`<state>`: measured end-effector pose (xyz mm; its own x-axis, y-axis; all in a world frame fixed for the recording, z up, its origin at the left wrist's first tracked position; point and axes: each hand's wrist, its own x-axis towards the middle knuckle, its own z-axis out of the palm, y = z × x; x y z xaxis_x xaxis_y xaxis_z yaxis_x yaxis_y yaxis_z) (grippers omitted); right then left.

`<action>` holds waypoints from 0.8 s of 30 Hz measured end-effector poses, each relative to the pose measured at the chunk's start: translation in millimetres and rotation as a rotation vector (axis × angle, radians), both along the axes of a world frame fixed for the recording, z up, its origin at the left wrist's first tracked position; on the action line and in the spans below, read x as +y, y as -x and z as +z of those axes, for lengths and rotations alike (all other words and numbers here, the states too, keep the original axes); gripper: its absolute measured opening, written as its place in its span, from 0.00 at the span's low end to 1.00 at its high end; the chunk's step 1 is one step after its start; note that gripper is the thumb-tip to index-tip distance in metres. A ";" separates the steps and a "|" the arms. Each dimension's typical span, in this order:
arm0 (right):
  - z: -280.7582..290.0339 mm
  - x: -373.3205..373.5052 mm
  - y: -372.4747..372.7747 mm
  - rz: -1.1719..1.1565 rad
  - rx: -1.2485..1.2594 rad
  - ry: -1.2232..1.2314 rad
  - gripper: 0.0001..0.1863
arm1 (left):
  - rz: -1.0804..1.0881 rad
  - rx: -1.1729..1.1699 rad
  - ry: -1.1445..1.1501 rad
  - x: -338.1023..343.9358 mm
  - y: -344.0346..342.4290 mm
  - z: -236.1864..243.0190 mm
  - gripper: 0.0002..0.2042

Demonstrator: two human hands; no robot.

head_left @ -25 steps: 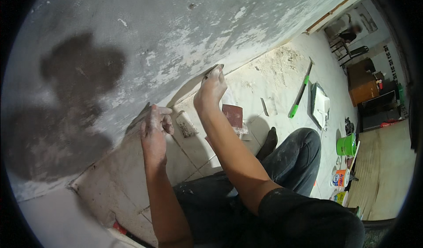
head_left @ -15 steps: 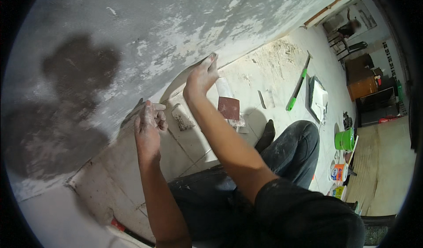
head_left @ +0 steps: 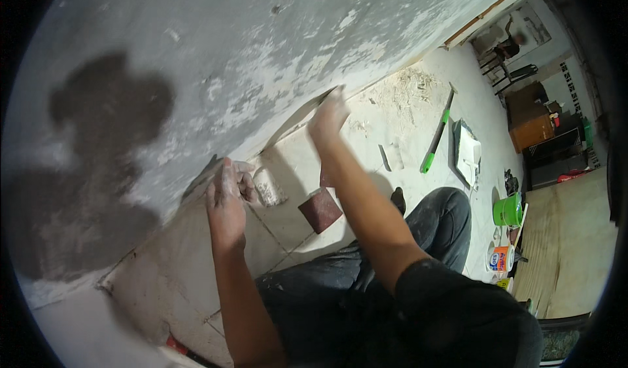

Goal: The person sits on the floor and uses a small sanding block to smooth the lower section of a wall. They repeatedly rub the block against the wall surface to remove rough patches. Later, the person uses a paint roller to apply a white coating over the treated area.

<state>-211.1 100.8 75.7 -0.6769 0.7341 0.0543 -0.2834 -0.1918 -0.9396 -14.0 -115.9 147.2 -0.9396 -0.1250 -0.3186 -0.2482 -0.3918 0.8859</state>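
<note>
Fingers (head_left: 335,101) of our right hand (head_left: 327,118) press a thin, flat, dusty scraping blade (head_left: 325,96) against the foot of the rough grey plastered wall (head_left: 275,47), right where it meets the pale tiled floor (head_left: 294,165); they lie together and flat on the blade, though motion blur keeps us from telling just how they clamp it. The blade's long axis runs along the wall's base line, up and to the right in the head view, and it sits just beyond the fingertips, touching them. Our left hand (head_left: 226,194) is lower along the same seam, fingers curled together against the wall over what may be a second dark blade edge (head_left: 204,172); we cannot tell whether they grip it. Between the two hands, just beside the left one, lies a small whitish dust-caked roll (head_left: 267,186), and nearer our knee a dark reddish-brown square of sandpaper (head_left: 320,209) lies flat on the tiles, closer to the right forearm than to either set of fingers.
</note>
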 end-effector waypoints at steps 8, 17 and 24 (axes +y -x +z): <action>21.4 -22.1 -20.9 -0.036 -0.160 -0.039 0.24 | -0.010 0.034 0.088 -0.5 -7.6 -6.3 0.23; -19.4 13.6 23.9 -0.126 -0.106 -0.065 0.26 | -0.017 0.014 0.028 7.6 3.2 -7.5 0.22; 14.7 51.0 23.9 -0.093 -0.276 0.076 0.26 | -0.041 -0.020 -0.003 19.2 3.6 -1.8 0.21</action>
